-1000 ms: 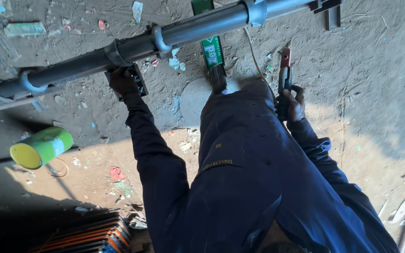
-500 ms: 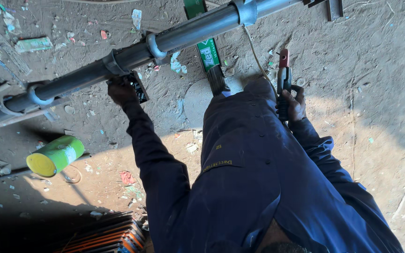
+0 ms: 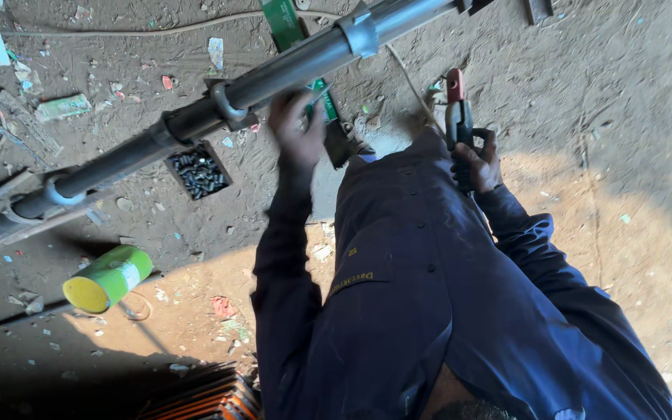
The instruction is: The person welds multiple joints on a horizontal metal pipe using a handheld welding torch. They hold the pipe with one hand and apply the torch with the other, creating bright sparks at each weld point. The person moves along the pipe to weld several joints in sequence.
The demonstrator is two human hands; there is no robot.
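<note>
Pipe [image 3: 196,120] now meets the left hand [image 3: 299,132], up from the screw box [image 3: 198,173] — its grip unclear — right hand [image 3: 476,165] stays clamped on the electrode holder [image 3: 456,109].

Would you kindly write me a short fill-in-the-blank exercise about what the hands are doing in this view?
1. The right hand grips a welding electrode holder whose tip is ____ in colour.
2. The left hand is raised to the long grey ____.
3. On the ground lies a green can with a ____ end.
4. The small black box holds dark ____.

Missing words: red; pipe; yellow; screws
</note>
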